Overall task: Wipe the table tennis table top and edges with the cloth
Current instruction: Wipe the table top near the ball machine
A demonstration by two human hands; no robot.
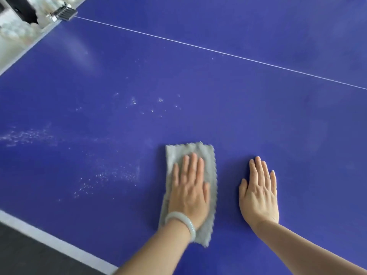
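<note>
Nearest the camera, at the lower left, a dark grey floor (pixel 23 253) shows beyond the broad white edge stripe (pixel 49 237) that borders the deep blue table tennis table (pixel 258 106). Two bare forearms reach in from the bottom edge.

The left wrist wears a pale green, glassy round bangle (pixel 179 215). Just past it, the left hand (pixel 189 187) lies palm down on a light grey, folded rectangular cloth with wavy edges (pixel 208 155). Its fingers (pixel 193 165) are straight and close together, pressing the cloth flat on the table and not curled round it. The cloth sits on the near part of the table, inside the edge stripe, with its far end sticking out beyond the fingertips.

Just to the right of the cloth, and apart from it, the right hand (pixel 258 193) rests flat on the bare blue surface. Its fingers (pixel 258 167) are extended and hold nothing.

To the left of the cloth are scattered white specks (pixel 103 175), and farther left a pale smeared streak (pixel 25 135). More small specks (pixel 151 104) lie beyond the cloth.

Farther off, a thin white line (pixel 218 52) runs diagonally across the table. At its far left end, on the table's edge, is a ribbed dark metal clamp (pixel 63 13).
</note>
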